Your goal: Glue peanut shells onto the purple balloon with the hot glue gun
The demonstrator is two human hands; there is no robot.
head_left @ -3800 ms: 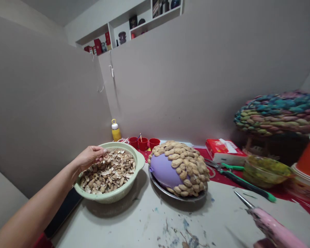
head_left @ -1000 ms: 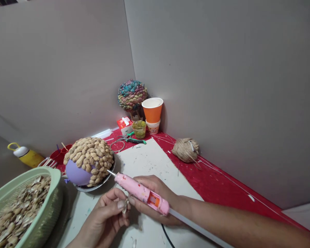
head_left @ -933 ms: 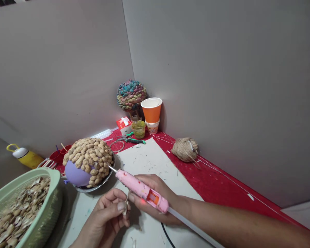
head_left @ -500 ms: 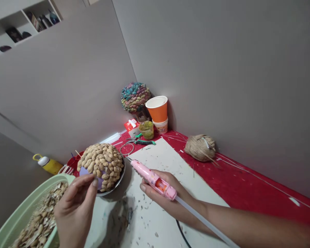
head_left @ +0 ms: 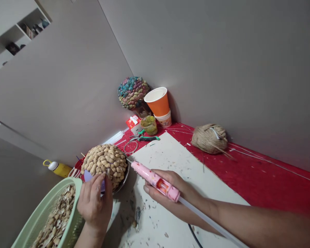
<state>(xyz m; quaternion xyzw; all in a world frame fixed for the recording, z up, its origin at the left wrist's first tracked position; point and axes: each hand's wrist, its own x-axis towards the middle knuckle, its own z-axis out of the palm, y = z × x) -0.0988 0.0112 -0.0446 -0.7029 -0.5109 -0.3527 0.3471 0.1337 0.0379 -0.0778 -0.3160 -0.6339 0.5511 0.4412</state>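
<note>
My right hand (head_left: 167, 204) is wrapped round a pink hot glue gun (head_left: 147, 173), its nozzle pointing left at the dome's right side; a long translucent glue stick (head_left: 206, 217) sticks out of the back. A dome covered in peanut shells (head_left: 104, 160) rests in a metal bowl (head_left: 126, 175). On its near side a bare purple patch (head_left: 88, 175) shows between the shells. My left hand (head_left: 95, 199) is at that patch with fingers pinched together against the surface; whatever they hold is hidden behind them.
A green basket of peanut shells (head_left: 79, 187) stands at lower left. Along the back are a colourful shell-covered dome (head_left: 133, 93), paper cups (head_left: 158, 103), pliers (head_left: 147, 138) and glue sticks (head_left: 115, 137). Twine (head_left: 209, 139) lies on the red cloth (head_left: 243, 175). Debris litters the pale board (head_left: 175, 162).
My left hand has moved from just in front of the dome up against its purple patch. The glue gun stays in my right hand, and the view has shifted a little.
</note>
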